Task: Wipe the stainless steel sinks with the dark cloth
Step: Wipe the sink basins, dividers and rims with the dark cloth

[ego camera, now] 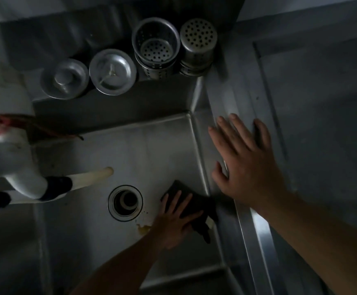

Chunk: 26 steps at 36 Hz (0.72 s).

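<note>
The sink (152,150) floor lies open toward its back wall. A white faucet spout (84,179) juts in from the left edge; strainer baskets (156,47) and drain lids (112,72) crowd the back ledge.

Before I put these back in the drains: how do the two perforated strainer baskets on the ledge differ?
The left strainer basket stands mouth up, showing its hollow inside and holed floor. The right strainer basket stands upside down, its holed base on top. Both are steel, perforated, side by side on the ledge.

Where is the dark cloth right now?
In the head view, the dark cloth lies on the sink floor under the left hand, right of the drain, against the right wall.
</note>
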Tool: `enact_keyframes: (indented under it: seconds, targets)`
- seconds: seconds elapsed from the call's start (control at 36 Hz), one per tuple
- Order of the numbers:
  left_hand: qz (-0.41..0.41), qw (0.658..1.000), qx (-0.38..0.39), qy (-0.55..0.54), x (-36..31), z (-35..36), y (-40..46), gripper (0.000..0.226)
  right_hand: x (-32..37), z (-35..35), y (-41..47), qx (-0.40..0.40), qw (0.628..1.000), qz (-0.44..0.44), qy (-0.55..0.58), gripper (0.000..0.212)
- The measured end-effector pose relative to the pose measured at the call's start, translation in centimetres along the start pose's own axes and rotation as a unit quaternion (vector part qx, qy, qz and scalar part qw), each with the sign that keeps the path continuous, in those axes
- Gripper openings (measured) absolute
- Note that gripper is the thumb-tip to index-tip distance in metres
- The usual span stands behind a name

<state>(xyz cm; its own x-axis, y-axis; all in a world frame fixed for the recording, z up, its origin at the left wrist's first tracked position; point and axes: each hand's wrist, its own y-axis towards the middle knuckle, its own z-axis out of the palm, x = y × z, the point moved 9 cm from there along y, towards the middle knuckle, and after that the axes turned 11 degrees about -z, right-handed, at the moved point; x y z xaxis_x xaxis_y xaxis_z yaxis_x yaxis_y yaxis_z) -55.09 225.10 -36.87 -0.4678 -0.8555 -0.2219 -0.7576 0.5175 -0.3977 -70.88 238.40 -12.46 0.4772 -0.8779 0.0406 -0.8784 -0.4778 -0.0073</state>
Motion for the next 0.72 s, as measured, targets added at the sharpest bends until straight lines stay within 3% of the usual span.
enact_keyframes:
  seconds: [0.08,0.22,0.36,0.44,0.56,0.72]
  targets:
    - [-0.014,1.0,0.014,-0.014,1.6,-1.0,2.5,0.057,0.0,0.1,0.0,0.006,1.0,0.002,-0.001,0.072]
    - [-0.181,0.982,0.027,-0.048,7.1,-5.0,10.7,0.058,-0.1,0.4,0.0,0.0,1.0,0.003,0.006,0.071]
    - [-0.369,0.915,0.055,-0.156,9.5,-8.7,17.2,0.058,-0.1,0.4,0.0,-0.008,1.0,0.001,0.005,0.07]
    - [-0.435,0.876,0.014,-0.207,8.6,-9.7,18.6,0.064,-0.3,0.5,0.0,-0.004,1.0,0.003,0.011,0.069]
    - [-0.461,0.856,-0.003,-0.234,8.1,-9.6,18.9,0.066,-0.3,0.5,0.0,-0.009,1.0,0.001,0.012,0.068]
    - [-0.431,0.881,0.045,-0.188,8.9,-10.0,19.0,0.072,-0.2,0.5,0.0,-0.017,1.0,0.002,0.005,0.068]
